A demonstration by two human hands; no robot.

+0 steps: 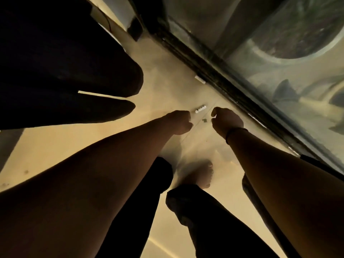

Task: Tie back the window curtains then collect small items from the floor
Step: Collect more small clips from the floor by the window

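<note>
Head view, looking steeply down at a tan floor (pixel 55 146) in dim, warm light. Two hands reach down side by side, with two small items on the floor between and just beyond them.

The first is a small white piece (pixel 200 109), oblong and ridged along its top, lying flat just beyond the knuckles of the left hand (pixel 179 122). The second is a tiny dark green scrap (pixel 204 120), irregular in outline, lying just beside the right hand (pixel 226 119).

The left hand has its fingers curled into a loose fist; whether anything is inside it cannot be told. The right hand is also curled, thumb and forefinger bent toward each other near the green scrap; whether they touch it cannot be told. A thin dark band (pixel 234 132) circles the right wrist.

One more white piece (pixel 200 79) lies farther off against the dark window track (pixel 214 71). One bare foot (pixel 202 175) stands below the hands. Dark curtain folds (pixel 65 81) hang at the left.
</note>
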